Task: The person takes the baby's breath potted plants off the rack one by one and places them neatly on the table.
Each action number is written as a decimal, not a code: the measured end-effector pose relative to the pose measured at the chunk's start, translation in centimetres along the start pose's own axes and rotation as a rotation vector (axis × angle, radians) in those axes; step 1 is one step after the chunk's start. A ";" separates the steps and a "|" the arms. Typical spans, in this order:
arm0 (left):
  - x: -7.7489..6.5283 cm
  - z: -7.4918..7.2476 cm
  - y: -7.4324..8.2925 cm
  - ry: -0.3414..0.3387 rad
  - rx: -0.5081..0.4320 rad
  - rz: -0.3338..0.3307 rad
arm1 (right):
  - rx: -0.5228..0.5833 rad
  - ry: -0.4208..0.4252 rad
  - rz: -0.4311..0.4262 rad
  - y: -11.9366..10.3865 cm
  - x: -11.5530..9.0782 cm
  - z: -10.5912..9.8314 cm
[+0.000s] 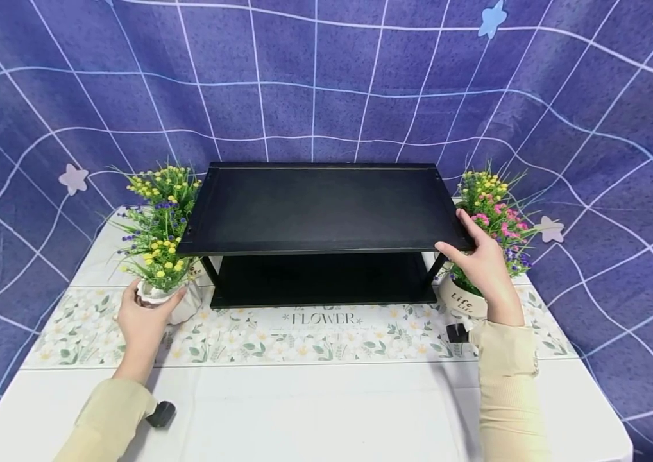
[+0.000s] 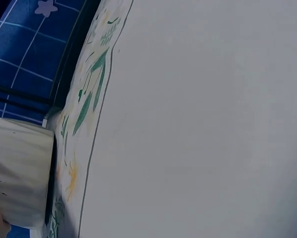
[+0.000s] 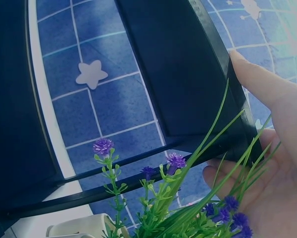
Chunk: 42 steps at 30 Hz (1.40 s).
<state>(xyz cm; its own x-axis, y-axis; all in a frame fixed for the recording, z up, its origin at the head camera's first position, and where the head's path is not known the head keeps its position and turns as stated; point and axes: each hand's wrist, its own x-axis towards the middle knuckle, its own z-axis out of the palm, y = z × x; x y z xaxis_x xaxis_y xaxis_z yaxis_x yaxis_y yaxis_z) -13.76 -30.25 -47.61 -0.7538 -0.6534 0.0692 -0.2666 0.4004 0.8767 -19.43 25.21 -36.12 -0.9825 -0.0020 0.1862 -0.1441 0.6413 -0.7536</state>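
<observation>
Black and two-tiered, the shelf rack (image 1: pixel 321 218) stands at the back middle of the bench (image 1: pixel 315 410). The right hand (image 1: pixel 479 263) grips the front right corner of its top board, thumb under the edge and fingers (image 3: pixel 260 79) along the side. The left hand (image 1: pixel 144 317) curls round the white pot of yellow flowers (image 1: pixel 167 301) just beside the rack's left leg, near the bench's left edge. To my eye, steadying the rack while that pot shifts calls for a firm hold low on the pot, its stems kept off the board. A pink-flowered pot (image 1: pixel 465 298) sits behind the right wrist. White floral cloth covers the bench; blue grid drapery with stars hangs behind.
</observation>
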 end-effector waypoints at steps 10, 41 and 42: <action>0.9 0.4 -0.3 -0.022 -0.022 0.000 | 0.009 -0.004 0.008 0.0 0.0 0.1; -0.4 -0.9 0.8 -0.217 -0.002 0.011 | -0.134 0.034 -0.044 0.1 -1.3 -0.4; -0.8 -1.1 0.9 -0.199 0.016 0.020 | -0.153 0.048 -0.058 0.1 -1.6 -0.3</action>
<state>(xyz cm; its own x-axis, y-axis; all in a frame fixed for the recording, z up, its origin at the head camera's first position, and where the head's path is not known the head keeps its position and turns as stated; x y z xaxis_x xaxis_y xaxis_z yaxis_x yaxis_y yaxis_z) -12.74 -30.08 -46.41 -0.8626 -0.5057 -0.0106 -0.2590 0.4236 0.8681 -17.86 25.52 -36.25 -0.9658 -0.0082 0.2593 -0.1773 0.7506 -0.6365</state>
